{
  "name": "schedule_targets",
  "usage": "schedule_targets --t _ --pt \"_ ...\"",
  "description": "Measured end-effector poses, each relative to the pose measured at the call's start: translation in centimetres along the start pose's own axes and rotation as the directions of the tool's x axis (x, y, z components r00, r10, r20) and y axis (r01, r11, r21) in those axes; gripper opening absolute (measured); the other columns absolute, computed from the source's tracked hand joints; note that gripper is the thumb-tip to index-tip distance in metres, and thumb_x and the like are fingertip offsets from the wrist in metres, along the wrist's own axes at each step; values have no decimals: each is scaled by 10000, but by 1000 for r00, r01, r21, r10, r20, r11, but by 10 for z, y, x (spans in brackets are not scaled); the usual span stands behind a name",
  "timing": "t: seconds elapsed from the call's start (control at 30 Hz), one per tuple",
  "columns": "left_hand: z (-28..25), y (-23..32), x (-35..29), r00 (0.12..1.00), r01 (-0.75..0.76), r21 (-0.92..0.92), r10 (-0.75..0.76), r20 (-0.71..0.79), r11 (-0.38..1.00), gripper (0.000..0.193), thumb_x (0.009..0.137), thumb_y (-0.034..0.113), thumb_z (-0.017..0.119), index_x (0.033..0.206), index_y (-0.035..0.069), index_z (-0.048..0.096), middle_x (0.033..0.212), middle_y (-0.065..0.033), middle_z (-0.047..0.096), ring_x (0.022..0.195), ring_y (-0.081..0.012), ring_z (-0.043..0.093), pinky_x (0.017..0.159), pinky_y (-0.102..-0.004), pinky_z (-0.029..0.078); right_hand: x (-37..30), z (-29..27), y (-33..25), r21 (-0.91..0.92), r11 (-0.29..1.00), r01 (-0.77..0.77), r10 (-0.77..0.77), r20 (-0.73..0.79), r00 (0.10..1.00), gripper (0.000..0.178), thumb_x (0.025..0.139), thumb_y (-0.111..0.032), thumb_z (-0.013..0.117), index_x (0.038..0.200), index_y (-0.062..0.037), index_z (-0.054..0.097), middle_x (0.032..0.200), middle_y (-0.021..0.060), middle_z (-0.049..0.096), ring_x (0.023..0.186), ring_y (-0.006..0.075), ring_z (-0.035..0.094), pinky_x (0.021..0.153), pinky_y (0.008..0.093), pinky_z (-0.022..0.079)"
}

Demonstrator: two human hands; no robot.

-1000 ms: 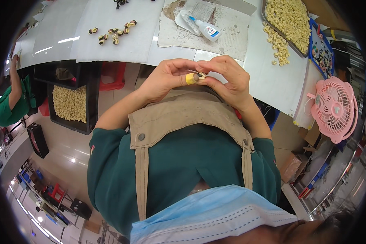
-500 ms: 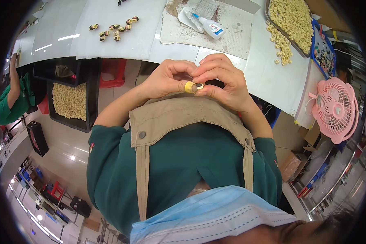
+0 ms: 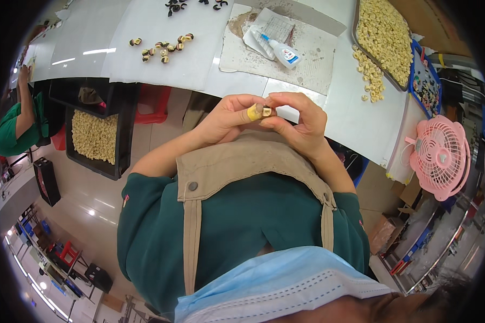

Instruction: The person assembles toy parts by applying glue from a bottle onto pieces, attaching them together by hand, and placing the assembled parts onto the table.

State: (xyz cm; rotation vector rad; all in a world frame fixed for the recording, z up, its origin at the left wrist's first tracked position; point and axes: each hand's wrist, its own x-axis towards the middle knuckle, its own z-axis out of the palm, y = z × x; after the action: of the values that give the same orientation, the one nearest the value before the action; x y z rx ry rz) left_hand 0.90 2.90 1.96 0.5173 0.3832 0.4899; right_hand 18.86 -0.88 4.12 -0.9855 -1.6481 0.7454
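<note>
Close in front of my apron, both hands meet around one small cream-and-dark piece [image 3: 267,112]. My left hand [image 3: 229,117] is closed on its left side, with yellow tape wrapped round the thumb. From the other side, my right hand [image 3: 305,119] pinches it between thumb and forefinger. One pale, squarish face of the piece shows; the fingers cover much of the rest. On the table beyond my hands lie several similar cream-and-dark pieces [image 3: 164,49]. A white squeeze bottle [image 3: 285,56] with a blue tip rests on papers over a stained board [image 3: 310,78].
Small black curved parts [image 3: 175,7] lie at the far edge. Right of the board are a tray of cream pieces [image 3: 385,40], loose ones [image 3: 371,78], a blue tray [image 3: 425,86] and a pink fan [image 3: 441,156]. At left stand a black crate [image 3: 117,156] and a co-worker [image 3: 22,126].
My right hand's fingers have drawn back from over the left hand into a pinch on the piece. The view has shifted slightly, bringing more black parts into sight at the far edge.
</note>
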Motion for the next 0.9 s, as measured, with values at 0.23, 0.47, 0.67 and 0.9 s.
schedule_targets --t 0.23,0.47,0.67,0.9 --pt "-3 -3 1 996 -34 -103 42 74 994 299 893 228 536 1088 2 554 1023 -70 581 996 -150 532 944 -367 385 3 0 0 -83 995 51 -51 -1 999 427 658 50 667 1067 -24 567 863 84 615 738 164 620 664 242 500" --pt "-5 -5 3 999 0 -120 6 50 993 394 850 258 589 1111 -29 518 1069 -125 542 1035 -207 509 942 -371 377 3 -2 2 -104 993 51 -51 5 999 423 657 45 663 1063 -32 569 846 87 618 732 160 630 650 242 510" --pt "-8 -2 5 999 16 -131 -10 48 991 369 846 267 594 1076 -14 524 1048 -119 541 1024 -208 514 940 -368 380 10 0 1 -174 981 81 -84 -11 996 408 641 35 667 1034 -34 578 820 85 618 706 169 630 624 236 510" --pt "-7 -3 1 999 3 -185 6 52 983 300 869 245 563 1046 3 558 1028 -76 579 991 -169 533 936 -358 374 13 5 1 -255 960 119 -121 7 993 371 627 46 672 976 -30 573 802 85 618 695 181 628 619 256 510"
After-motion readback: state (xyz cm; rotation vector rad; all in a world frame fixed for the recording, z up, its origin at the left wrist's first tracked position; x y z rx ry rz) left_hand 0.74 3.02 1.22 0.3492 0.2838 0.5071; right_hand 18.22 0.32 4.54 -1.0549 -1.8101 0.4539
